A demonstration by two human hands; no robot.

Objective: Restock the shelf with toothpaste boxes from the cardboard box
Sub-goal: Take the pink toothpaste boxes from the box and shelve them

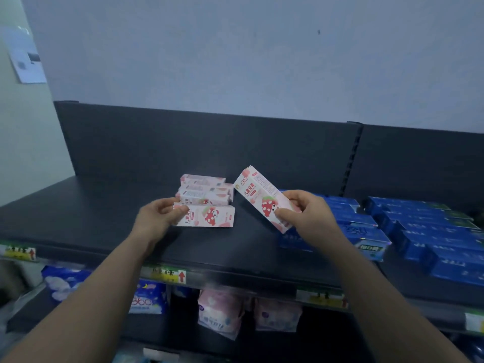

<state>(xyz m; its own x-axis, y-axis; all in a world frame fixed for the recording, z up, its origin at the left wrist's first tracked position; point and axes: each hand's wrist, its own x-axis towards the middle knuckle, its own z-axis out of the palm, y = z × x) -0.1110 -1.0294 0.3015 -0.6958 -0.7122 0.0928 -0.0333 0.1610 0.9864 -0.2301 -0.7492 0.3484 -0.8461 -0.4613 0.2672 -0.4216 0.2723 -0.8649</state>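
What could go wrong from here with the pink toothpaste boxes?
The left hand pinches the front pink toothpaste box by its left end, just before the uneven pile of pink boxes; a push might topple that pile.
The right hand holds a tilted pink toothpaste box by its lower end above the blue boxes; it might slip down among them.

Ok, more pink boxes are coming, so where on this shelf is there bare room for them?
Widest bare patch: the shelf left of the pink pile, back to the rear panel. A narrower gap lies between the pile and the blue boxes, below the pink box held in the right hand. The right end is crowded with blue boxes.
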